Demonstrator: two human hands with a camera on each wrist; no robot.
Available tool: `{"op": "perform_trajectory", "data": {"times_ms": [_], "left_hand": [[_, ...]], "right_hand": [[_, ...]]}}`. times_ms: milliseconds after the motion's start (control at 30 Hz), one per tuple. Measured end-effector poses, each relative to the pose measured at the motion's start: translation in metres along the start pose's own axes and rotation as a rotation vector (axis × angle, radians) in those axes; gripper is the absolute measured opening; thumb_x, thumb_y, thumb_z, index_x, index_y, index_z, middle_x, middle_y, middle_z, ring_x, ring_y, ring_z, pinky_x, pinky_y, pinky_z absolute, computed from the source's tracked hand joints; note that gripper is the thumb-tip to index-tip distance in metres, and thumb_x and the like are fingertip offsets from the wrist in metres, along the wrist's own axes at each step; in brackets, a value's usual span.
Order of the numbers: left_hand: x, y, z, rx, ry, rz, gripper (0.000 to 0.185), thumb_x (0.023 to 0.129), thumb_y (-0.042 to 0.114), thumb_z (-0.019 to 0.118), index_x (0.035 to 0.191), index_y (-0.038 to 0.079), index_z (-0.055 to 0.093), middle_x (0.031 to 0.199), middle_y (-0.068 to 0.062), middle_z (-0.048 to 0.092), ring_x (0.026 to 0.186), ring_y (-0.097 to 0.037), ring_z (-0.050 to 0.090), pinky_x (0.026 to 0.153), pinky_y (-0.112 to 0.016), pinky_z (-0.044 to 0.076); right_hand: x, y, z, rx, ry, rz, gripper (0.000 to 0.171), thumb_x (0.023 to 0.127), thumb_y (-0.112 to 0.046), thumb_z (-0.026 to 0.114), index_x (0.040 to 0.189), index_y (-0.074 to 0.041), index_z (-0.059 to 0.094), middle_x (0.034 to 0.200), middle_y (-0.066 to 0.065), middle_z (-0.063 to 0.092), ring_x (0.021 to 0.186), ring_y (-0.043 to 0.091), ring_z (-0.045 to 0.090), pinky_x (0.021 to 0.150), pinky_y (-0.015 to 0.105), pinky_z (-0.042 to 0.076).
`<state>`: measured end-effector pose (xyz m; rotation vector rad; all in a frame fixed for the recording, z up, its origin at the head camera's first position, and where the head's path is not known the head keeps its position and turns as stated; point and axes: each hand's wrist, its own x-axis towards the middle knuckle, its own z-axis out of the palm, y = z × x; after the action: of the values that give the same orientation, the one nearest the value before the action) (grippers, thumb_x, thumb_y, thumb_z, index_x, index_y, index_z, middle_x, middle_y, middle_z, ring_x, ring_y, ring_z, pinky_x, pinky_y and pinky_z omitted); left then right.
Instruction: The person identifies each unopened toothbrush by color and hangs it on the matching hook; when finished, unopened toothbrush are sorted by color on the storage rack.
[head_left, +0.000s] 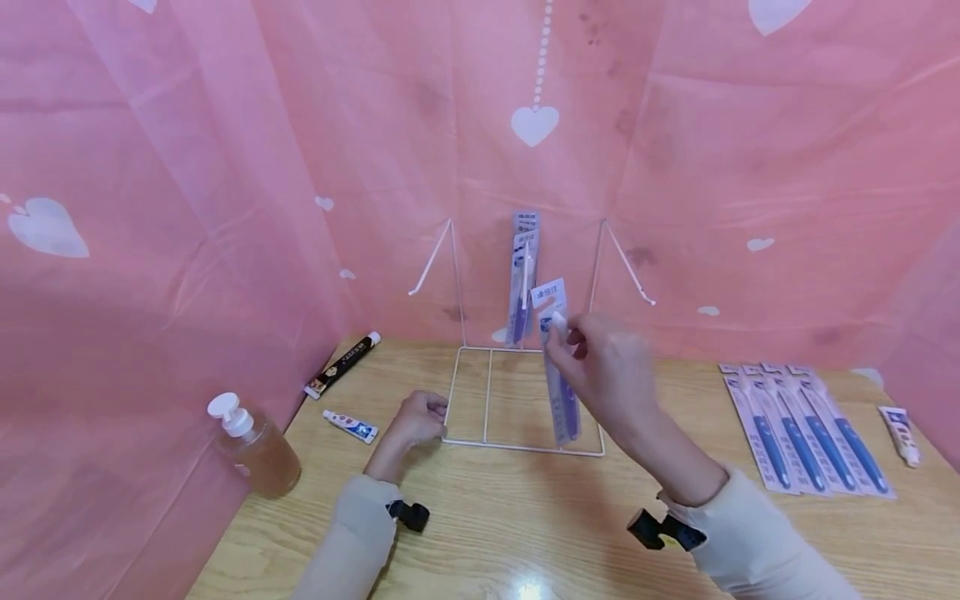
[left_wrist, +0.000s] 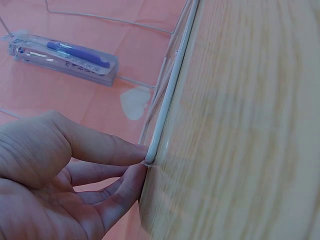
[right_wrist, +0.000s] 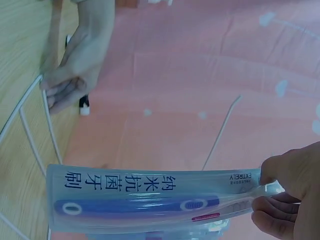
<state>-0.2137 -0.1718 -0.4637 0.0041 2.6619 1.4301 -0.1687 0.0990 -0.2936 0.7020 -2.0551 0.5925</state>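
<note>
1. The right hand [head_left: 611, 375], just right of the centre of the head view, held a packaged toothbrush [head_left: 558, 379] by its top end, fingers [right_wrist: 280, 172] curled and pinching the pack's upper edge.
2. That pack hung upright from the pinch, its lower end down near the front bar of the white wire rack [head_left: 525, 446] on the wooden desk [head_left: 525, 533].
3. In the right wrist view the pack [right_wrist: 145, 200] ran along the bottom of the frame, a blue-handled brush showing through clear plastic under printed characters.
4. The left hand [head_left: 416, 421], left of centre in the head view, sat at the rack's front left corner, fingers curled in.
5. The left wrist view showed its fingertips [left_wrist: 132, 160] pressed against the end of the white wire [left_wrist: 167, 100] where it met the desk edge, pinching it lightly.
6. Another packaged toothbrush [head_left: 522, 279] hung on the rack's back upright, at the centre of the frame against the pink curtain [head_left: 225, 167].
7. Four more packaged toothbrushes [head_left: 806, 429] lay side by side on the desk at the right, with a small tube [head_left: 900, 435] just beyond them.
8. On the left lay a small toothpaste tube [head_left: 351, 425], a dark tube [head_left: 342, 364] nearer the curtain, and a pump bottle [head_left: 255, 446] of amber liquid at the desk's left edge.
</note>
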Motion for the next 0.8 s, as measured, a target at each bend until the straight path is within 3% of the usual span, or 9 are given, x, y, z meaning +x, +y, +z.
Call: {"op": "perform_trajectory", "data": {"times_ms": [333, 533, 800], "left_hand": [[0.000, 0.000, 0.000, -0.003, -0.004, 0.011, 0.049, 0.065, -0.016, 0.067, 0.113, -0.012, 0.065, 0.092, -0.011, 0.062, 0.085, -0.023, 0.058, 0.076, -0.033, 0.053], [0.001, -0.001, 0.000, -0.004, -0.001, 0.017, 0.048, 0.064, -0.016, 0.067, 0.111, -0.011, 0.066, 0.090, -0.010, 0.062, 0.083, -0.022, 0.058, 0.075, -0.032, 0.053], [0.001, -0.002, 0.000, -0.013, 0.001, 0.006, 0.047, 0.066, -0.016, 0.070, 0.113, -0.011, 0.065, 0.092, -0.011, 0.062, 0.084, -0.023, 0.058, 0.076, -0.033, 0.053]], "right_hand": [[0.004, -0.019, 0.005, 0.072, -0.013, 0.031, 0.010, 0.084, -0.009, 0.070, 0.079, -0.001, 0.067, 0.067, 0.006, 0.064, 0.054, 0.015, 0.060, 0.047, 0.026, 0.049], [0.008, -0.016, 0.014, 0.086, 0.002, 0.040, 0.011, 0.082, -0.007, 0.070, 0.074, -0.003, 0.063, 0.064, 0.006, 0.063, 0.052, 0.017, 0.058, 0.045, 0.028, 0.047], [0.015, -0.008, 0.026, 0.106, -0.053, 0.111, 0.013, 0.084, -0.009, 0.068, 0.074, -0.003, 0.063, 0.063, 0.005, 0.062, 0.047, 0.012, 0.049, 0.041, 0.026, 0.039]]}}
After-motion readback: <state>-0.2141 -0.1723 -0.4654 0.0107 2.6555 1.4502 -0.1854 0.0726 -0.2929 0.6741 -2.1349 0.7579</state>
